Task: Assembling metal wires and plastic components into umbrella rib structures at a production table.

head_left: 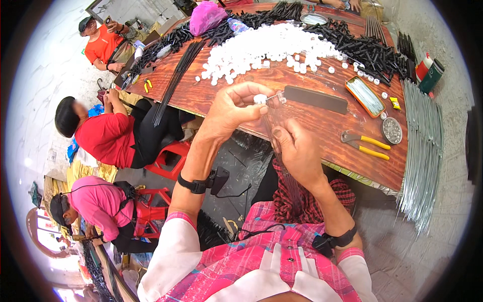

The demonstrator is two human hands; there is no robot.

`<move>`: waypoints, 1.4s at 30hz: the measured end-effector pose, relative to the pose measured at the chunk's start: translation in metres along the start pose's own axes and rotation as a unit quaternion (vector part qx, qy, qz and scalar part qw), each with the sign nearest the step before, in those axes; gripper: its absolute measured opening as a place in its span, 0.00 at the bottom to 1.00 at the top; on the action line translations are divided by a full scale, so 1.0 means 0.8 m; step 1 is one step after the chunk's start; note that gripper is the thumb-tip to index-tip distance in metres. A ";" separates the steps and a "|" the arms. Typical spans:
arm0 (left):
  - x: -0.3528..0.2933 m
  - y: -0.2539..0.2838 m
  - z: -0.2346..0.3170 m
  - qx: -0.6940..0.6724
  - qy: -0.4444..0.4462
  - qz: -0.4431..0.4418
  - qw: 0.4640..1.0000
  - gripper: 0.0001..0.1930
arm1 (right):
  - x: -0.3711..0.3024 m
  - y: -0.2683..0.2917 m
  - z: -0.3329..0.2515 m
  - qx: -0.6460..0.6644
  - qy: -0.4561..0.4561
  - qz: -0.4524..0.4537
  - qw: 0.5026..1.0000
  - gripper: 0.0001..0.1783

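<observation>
Above the table's near edge, my left hand (227, 111) is closed, pinching a small white round plastic piece (260, 99) between thumb and fingertips. A small clear piece shows just beside it, too small to name. My right hand (300, 153) is closed around a bunch of thin metal rods (273, 117). The rods' upper ends come close to the white piece, and their lower part hangs down over my lap. Whether a rod tip enters the white piece cannot be made out.
On the wooden table (322, 126) lie a dark flat bar (316, 99), yellow-handled pliers (370, 144), a tin of thin rods (366, 96), a bowl (391, 132) of small pieces, white caps (271, 48) and black tubes (367, 55). Silver wires (422, 146) lie right. Co-workers (108, 133) sit left.
</observation>
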State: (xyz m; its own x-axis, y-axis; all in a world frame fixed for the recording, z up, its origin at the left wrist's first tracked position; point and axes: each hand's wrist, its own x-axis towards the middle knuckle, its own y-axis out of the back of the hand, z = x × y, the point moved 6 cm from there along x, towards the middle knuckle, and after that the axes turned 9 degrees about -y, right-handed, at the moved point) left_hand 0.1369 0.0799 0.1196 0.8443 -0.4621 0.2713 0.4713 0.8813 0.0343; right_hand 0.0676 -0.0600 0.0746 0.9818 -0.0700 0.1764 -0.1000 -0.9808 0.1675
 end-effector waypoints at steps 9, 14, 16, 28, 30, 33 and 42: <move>-0.010 -0.003 -0.003 -0.105 0.011 -0.006 0.994 0.21 | -0.010 0.006 -0.011 0.057 -0.011 -0.032 0.998 0.10; -0.013 0.004 0.001 -0.024 0.020 0.031 0.999 0.20 | -0.001 0.011 -0.009 0.030 0.010 -0.065 0.997 0.14; -0.015 0.008 0.000 0.014 0.015 0.042 0.999 0.20 | 0.002 0.009 0.000 0.071 -0.010 -0.072 0.995 0.14; -0.012 0.000 -0.001 -0.061 -0.038 0.020 0.997 0.22 | -0.002 0.002 -0.003 0.075 -0.023 -0.048 0.996 0.14; -0.011 -0.002 -0.002 -0.062 -0.048 0.009 0.997 0.22 | 0.000 0.000 0.001 0.070 -0.042 -0.064 0.995 0.13; -0.011 -0.004 -0.003 -0.038 -0.045 0.003 0.998 0.21 | 0.004 -0.002 0.010 0.135 -0.043 -0.061 0.988 0.16; -0.023 -0.013 0.003 -0.033 0.013 0.075 0.997 0.21 | 0.004 -0.005 0.020 0.190 -0.106 -0.120 0.969 0.16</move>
State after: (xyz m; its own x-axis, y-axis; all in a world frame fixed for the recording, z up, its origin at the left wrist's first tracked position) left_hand 0.1160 0.0795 0.1165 0.9123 -0.3292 0.2435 0.3548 0.9324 -0.0685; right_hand 0.0738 -0.0595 0.0588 0.9845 0.1720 -0.0330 0.1623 -0.9668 -0.1976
